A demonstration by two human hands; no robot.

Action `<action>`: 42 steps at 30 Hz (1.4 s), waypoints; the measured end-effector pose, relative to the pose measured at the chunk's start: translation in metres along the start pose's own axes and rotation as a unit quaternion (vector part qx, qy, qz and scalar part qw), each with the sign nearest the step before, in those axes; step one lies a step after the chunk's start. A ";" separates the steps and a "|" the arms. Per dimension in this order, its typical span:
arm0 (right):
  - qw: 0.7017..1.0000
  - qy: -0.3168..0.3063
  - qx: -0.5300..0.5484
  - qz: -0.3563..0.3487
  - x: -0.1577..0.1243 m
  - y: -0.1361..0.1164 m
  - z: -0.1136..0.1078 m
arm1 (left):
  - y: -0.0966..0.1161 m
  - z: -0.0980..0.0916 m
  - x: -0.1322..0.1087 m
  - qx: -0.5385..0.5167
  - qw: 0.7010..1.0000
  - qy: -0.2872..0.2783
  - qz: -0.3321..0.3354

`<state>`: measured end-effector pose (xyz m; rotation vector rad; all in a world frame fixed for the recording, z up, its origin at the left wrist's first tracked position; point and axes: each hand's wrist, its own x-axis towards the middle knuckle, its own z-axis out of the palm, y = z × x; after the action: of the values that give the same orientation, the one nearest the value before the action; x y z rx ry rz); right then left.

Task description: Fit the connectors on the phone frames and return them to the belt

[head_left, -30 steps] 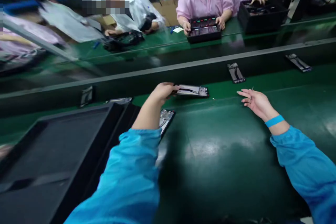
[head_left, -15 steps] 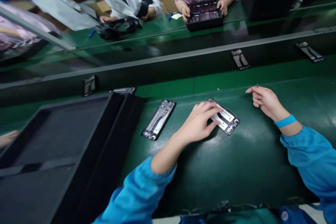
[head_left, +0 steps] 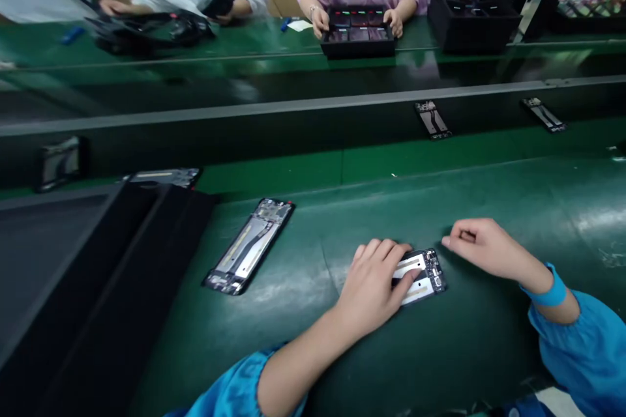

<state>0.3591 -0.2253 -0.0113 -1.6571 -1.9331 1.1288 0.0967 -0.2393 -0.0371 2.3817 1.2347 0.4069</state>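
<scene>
An open phone frame [head_left: 424, 275] with bare metal and circuit parts lies on the green mat [head_left: 440, 352] in front of me. My left hand [head_left: 372, 285] covers its left end, with the fingers over the far edge and the thumb across its face, holding it down. My right hand [head_left: 482, 247] hovers at the frame's upper right corner with its fingers curled into a pinch; what they hold is too small to make out. A second phone frame [head_left: 250, 244] lies slanted on the mat to the left, untouched.
A large black tray [head_left: 98, 260] fills the left side. More phone frames ride the belt behind: [head_left: 432, 119], [head_left: 544, 114], [head_left: 163, 176]. Across the line, people in pink coats handle a black tray [head_left: 359, 36] and a black box [head_left: 469, 16].
My left hand brought the phone frame from the belt's edge down to the mat in front of me. My right hand came down from mid-air and closed in at its corner.
</scene>
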 end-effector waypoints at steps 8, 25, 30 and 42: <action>0.963 -0.085 -0.256 0.013 -0.023 -0.030 0.033 | 0.005 0.002 0.029 -0.044 0.997 0.005 0.059; 0.951 -0.226 0.043 0.207 0.008 -0.025 0.008 | 0.003 0.005 0.023 -0.054 0.992 0.024 0.112; 0.928 -0.261 0.102 0.246 0.011 -0.024 0.007 | 0.004 0.005 0.023 -0.096 0.989 0.016 0.108; 0.925 -0.243 0.103 0.273 0.013 -0.027 0.009 | 0.005 0.004 0.025 -0.136 0.989 0.002 0.058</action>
<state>0.3318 -0.2156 0.0004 -1.9906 -1.5401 2.0460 0.1164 -0.2222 -0.0366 2.2241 0.9755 0.5784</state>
